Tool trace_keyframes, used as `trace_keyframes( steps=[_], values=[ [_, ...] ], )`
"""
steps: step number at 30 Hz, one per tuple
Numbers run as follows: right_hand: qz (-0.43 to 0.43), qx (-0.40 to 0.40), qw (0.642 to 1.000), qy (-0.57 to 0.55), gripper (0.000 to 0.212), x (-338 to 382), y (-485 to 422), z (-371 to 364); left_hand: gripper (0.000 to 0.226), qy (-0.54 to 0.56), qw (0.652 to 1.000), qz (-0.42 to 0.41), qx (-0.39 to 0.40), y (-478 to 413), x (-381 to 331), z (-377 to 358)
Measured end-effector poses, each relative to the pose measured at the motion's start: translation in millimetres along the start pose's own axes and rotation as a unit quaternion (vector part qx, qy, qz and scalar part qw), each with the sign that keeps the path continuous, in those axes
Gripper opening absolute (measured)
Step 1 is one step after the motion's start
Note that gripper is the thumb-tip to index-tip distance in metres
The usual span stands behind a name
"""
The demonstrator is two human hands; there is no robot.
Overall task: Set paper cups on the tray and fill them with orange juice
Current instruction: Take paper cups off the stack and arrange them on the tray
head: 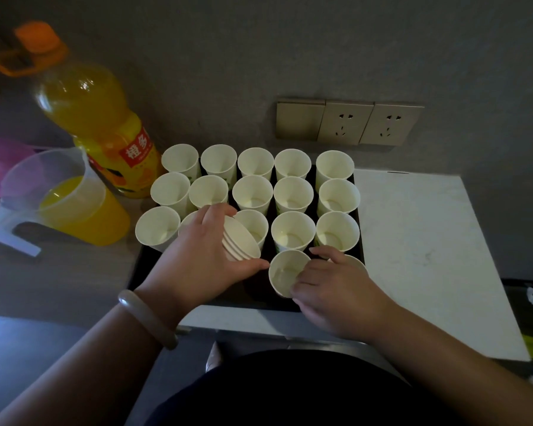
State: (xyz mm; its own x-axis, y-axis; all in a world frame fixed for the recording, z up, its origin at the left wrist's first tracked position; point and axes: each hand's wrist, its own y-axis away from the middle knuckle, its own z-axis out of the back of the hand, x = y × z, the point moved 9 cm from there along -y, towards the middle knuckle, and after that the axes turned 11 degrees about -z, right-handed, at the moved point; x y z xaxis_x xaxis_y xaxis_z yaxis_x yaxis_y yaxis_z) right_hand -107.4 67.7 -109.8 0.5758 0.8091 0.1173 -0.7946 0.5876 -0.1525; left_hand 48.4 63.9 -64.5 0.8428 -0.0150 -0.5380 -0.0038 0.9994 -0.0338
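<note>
Status: cup placement is well advanced; filling is not yet begun.

1. The black tray (259, 298) sits on the bench (428, 241) and carries three rows of upright paper cups (293, 192), all of which look empty.
2. The left hand (203, 256) has its grip wrapped around a tilted stack of nested cups (240, 241), held above the tray's third row.
3. The right hand (336, 287) has its grip pinched on the rim of a single cup (285, 272) at the near row. Another rim shows just behind that hand.
4. The juice bottle (105, 127), capped, and a jug (68, 198), partly filled with juice, stand on the bench left of the tray.

Outstanding: complete the near row, then pour juice into every cup.
</note>
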Motion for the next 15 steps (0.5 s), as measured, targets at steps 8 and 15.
trace_keyframes(
  steps=[8,15],
  values=[
    [-0.108,-0.085,0.981,-0.135,0.034,-8.7,-17.7,40.3,0.091,0.009,1.000,-0.020,0.016,3.8,-0.6,-0.7],
    [-0.252,0.000,0.862,-0.439,0.011,10.1,-51.4,39.1,0.085,0.001,0.999,-0.036,0.037,7.5,-10.8,-3.7]
  ],
)
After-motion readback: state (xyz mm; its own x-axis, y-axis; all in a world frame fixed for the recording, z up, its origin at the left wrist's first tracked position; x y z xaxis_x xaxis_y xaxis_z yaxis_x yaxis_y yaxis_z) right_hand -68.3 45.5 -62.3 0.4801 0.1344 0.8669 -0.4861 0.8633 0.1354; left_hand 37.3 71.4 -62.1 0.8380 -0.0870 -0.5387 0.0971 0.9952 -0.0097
